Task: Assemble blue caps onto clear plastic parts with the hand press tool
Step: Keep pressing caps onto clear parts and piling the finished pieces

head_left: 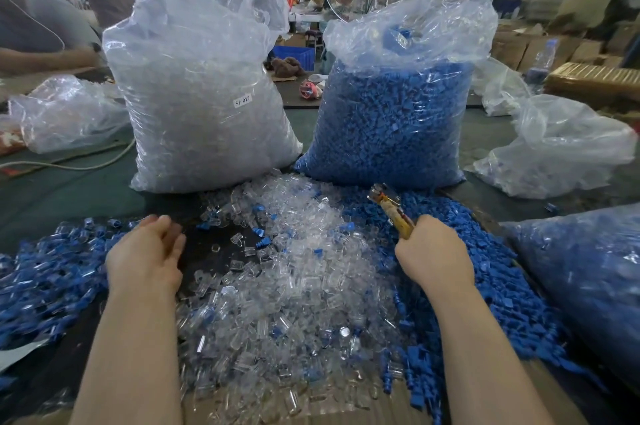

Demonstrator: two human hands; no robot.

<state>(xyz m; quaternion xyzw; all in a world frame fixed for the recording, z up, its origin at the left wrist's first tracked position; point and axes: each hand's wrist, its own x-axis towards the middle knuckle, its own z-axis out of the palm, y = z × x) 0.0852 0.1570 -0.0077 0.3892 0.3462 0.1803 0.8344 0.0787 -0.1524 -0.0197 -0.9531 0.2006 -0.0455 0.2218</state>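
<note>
Right hand (434, 253) fingers wrapped around the press tool (391, 210), tip over the blue caps (491, 272) on the right. Left hand (147, 251) relaxed, holding nothing, near the finished pile (48, 272). Clear parts (294, 279) heaped mid-bench. Risk: piles overlap, so it's easy to grab a wrong or misaligned piece and jam the tool.

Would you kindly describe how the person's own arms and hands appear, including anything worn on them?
Both forearms are bare as far as the frame shows: no sleeves are visible. The left hand and right hand wear no gloves, and no rings, watch or bracelet show on the sides facing the camera. No markings are visible.
</note>
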